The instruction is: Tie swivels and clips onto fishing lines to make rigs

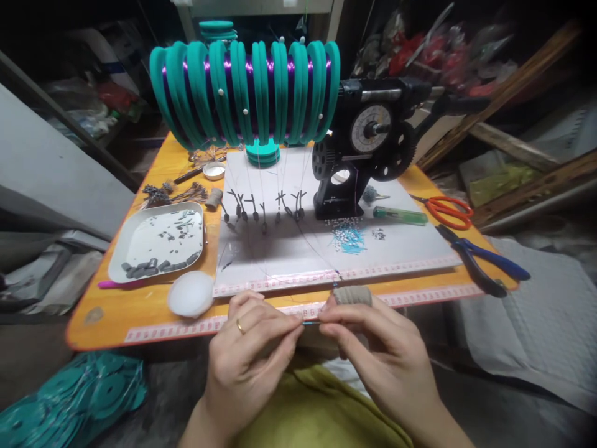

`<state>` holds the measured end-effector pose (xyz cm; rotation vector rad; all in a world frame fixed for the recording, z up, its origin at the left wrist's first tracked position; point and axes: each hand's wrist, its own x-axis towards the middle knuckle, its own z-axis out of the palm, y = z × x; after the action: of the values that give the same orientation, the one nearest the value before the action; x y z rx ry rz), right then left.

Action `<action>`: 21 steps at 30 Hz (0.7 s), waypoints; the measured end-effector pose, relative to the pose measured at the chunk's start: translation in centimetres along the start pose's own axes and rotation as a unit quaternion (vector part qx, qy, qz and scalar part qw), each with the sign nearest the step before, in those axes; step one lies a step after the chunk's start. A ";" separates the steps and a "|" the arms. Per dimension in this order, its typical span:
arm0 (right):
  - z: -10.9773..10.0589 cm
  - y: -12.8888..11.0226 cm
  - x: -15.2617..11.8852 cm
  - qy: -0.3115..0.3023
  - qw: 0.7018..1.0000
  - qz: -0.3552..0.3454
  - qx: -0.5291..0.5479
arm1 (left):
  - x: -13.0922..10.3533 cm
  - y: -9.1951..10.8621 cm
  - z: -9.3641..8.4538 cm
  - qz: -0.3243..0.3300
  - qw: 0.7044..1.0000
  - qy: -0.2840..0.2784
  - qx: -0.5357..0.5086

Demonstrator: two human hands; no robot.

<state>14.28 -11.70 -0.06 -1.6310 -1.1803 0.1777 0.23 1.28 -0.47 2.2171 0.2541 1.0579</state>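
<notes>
Both hands, left [254, 348] and right [380, 348], pinch a thin blue piece [311, 323] between their fingertips, near the table's edge.

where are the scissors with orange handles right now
In the head view, the orange-handled metal scissors lie right on the orange tabletop, between the green plastic-handled tool and blue-and-black-handled pliers.

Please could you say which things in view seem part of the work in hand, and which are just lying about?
Probably in use:
- thin blue piece, pinched by both hands
- teal spools of purple thread
- blue-and-white pile

Apparently lying about:
- orange-handled scissors
- pliers
- bagged teal discs
</notes>
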 end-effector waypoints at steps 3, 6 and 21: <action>0.2 0.1 -0.1 0.002 1.000 -0.004 0.001 | -0.2 -0.2 -0.2 -0.008 1.000 0.001 0.008; 0.2 0.0 -0.1 -0.005 1.000 -0.023 -0.012 | -0.5 -0.3 -0.2 -0.008 1.000 0.003 0.009; 0.3 -0.1 -0.3 -0.032 0.999 -0.013 -0.018 | -0.3 0.0 -0.3 0.001 1.000 -0.014 0.018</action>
<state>13.87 -11.75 -0.21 -1.6502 -1.2592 0.1939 -0.19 1.31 -0.57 2.2621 0.2606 1.0291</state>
